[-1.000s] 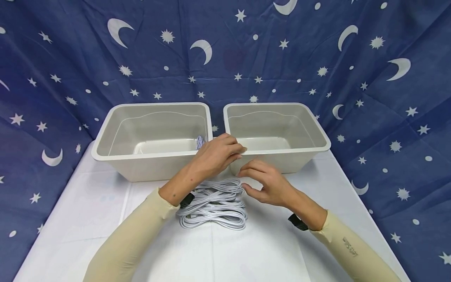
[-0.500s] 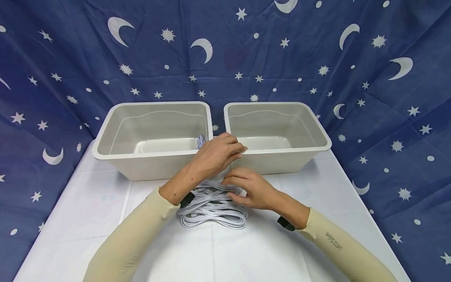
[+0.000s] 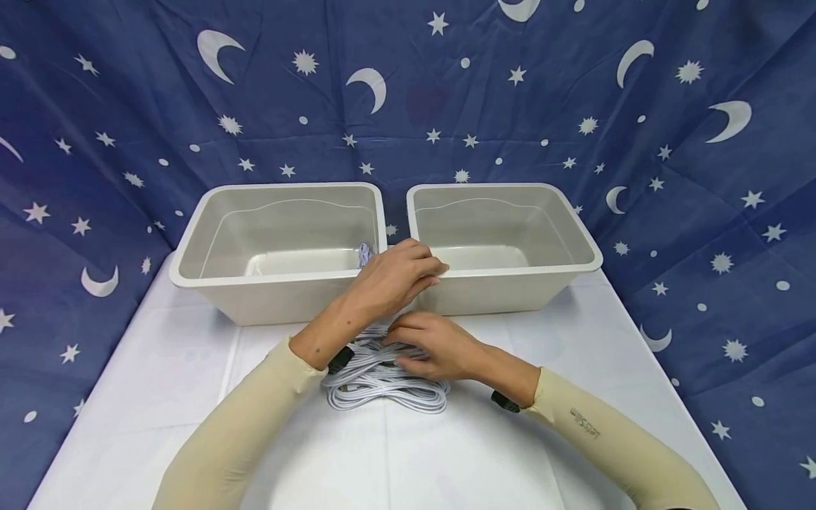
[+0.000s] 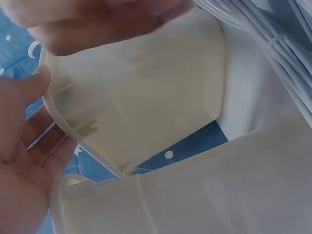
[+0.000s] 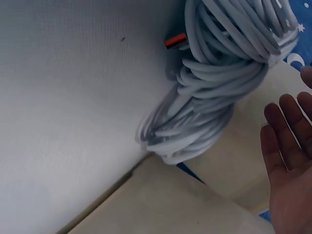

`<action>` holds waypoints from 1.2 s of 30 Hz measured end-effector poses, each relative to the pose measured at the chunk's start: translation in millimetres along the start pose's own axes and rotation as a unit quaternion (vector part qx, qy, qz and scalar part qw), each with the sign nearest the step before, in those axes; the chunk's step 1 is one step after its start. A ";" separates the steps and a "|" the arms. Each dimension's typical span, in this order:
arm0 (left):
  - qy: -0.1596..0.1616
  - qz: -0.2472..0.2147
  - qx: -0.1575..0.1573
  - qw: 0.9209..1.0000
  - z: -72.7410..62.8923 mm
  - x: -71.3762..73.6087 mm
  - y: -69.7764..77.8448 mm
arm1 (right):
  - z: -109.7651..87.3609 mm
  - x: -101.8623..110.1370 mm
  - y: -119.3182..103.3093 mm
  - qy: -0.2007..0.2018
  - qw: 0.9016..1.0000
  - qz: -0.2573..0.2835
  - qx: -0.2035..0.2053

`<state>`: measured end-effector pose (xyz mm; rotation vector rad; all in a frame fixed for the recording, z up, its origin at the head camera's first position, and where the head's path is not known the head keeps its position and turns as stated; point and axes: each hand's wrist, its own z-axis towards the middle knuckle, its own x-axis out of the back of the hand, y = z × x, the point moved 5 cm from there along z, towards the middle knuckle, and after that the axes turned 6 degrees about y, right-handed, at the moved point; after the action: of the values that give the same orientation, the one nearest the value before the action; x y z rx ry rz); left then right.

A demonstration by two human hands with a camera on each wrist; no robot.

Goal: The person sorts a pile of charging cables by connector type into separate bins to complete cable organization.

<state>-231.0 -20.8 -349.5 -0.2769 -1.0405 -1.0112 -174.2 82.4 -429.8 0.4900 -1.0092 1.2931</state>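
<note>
Several bundles of white cable (image 3: 387, 388) lie coiled on the table below my hands. My right hand (image 3: 433, 346) is over them, its fingers loosely bent and the fingertips right at the coils. In the right wrist view its fingers (image 5: 285, 131) extend beside the coiled cable (image 5: 214, 83), where a red-tipped connector (image 5: 175, 41) pokes out. My left hand (image 3: 398, 278) is at the near left corner of the right bin (image 3: 503, 270). In the left wrist view its thumb is right at a bin rim (image 4: 56, 114), with the fingers relaxed beyond it.
A matching pale bin (image 3: 274, 280) stands to the left, with a small lilac cable bundle (image 3: 365, 253) inside near its right wall. A narrow gap separates the two bins. A blue star-and-moon cloth (image 3: 408, 92) hangs behind; a white cloth (image 3: 472, 453) covers the table.
My right hand has moved left and slightly down, from beside the cable bundles to over them. The left hand keeps its place at the bin corner.
</note>
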 end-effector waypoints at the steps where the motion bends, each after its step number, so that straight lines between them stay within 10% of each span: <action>1: 0.001 -0.001 0.000 1.000 -0.2 0.1 0.1 | 0.3 -2.6 0.3 -0.006 1.000 -0.003 -0.002; 36: 0.007 -0.004 -0.003 1.000 -2.4 0.8 -0.2 | 10.9 -36.9 0.0 -0.063 0.998 -0.005 -0.023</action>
<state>-229.6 -22.9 -350.1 -0.2707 -1.0263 -1.0216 -176.1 53.3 -454.9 0.5454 -1.1386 1.2394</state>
